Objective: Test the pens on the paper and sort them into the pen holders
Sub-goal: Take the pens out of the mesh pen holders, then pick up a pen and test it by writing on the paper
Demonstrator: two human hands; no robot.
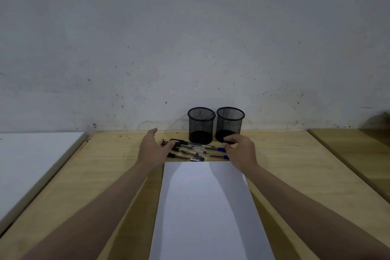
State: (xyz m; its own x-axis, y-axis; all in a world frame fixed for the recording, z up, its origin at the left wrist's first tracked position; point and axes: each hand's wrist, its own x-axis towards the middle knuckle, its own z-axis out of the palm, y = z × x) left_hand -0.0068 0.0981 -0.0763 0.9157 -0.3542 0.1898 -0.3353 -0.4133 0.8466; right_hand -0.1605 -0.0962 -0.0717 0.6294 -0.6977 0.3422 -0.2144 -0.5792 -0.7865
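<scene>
Several pens (191, 151) with black and blue caps lie in a loose pile on the wooden table, just beyond the far edge of a blank white sheet of paper (205, 207). Two black mesh pen holders stand side by side against the wall: the left holder (201, 125) and the right holder (230, 123). Both look empty. My left hand (153, 149) reaches to the left edge of the pile, fingers spread, thumb touching the nearest pens. My right hand (240, 150) hovers at the right edge of the pile with loosely bent fingers, holding nothing.
The wooden table (101, 175) meets a marked grey wall at the back. A white board (31, 164) lies to the left. A second wooden surface (358, 154) adjoins on the right.
</scene>
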